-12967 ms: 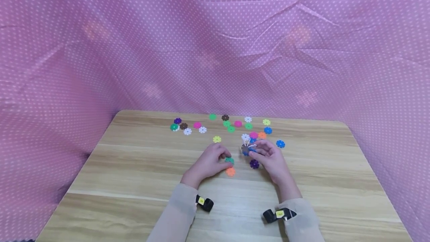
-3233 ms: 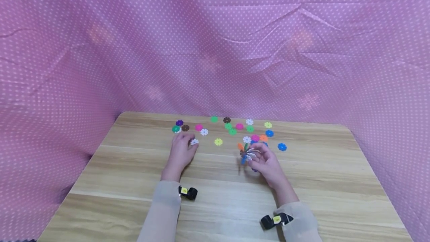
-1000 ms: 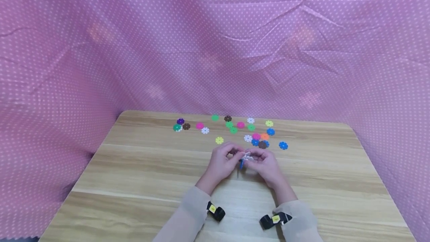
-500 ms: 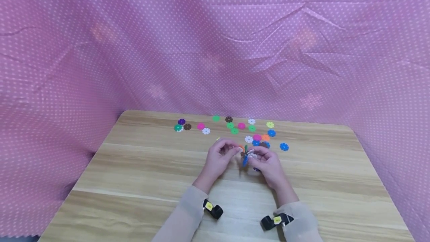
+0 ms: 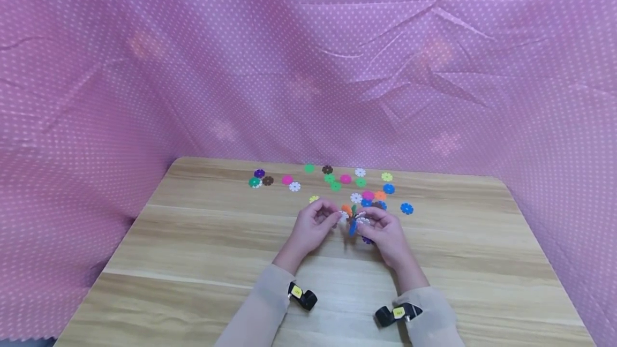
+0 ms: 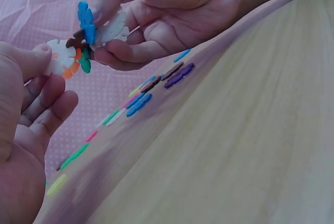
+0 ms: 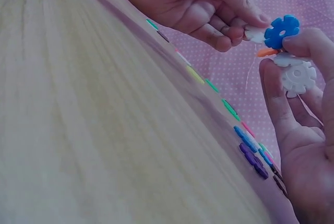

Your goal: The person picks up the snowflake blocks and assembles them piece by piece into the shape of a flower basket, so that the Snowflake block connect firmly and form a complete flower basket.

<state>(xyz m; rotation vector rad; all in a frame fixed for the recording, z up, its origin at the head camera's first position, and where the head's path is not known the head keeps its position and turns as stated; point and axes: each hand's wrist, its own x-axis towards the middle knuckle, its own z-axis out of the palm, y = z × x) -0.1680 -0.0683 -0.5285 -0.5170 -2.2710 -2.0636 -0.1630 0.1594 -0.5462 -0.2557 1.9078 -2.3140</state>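
In the head view my left hand [image 5: 310, 227] meets my right hand [image 5: 389, 234] over the middle of the table. Thumb and fingers of the left pinch a white flower-shaped slotted disc [image 6: 61, 57], which overlaps the orange disc [image 7: 267, 52] of a joined cluster. My right hand grips that cluster, its fingers on the white discs [image 7: 298, 79]. A blue disc [image 7: 282, 32], a brown disc [image 6: 76, 40] and a green disc [image 6: 84, 61] also stick out of it at different angles. Fingers partly hide the cluster's inner joints.
Loose discs lie across the back of the wooden table [image 5: 193, 261], among them a yellow one [image 5: 386, 176] and a blue one [image 5: 407, 209]. A purple disc [image 5: 367, 240] lies below the right hand. Pink dotted cloth [image 5: 308, 68] hangs around the table.
My left hand has carried a white disc from the left to the cluster, and has drawn slightly left this last second. Orange and green discs, earlier near the left hand, now sit in the cluster.
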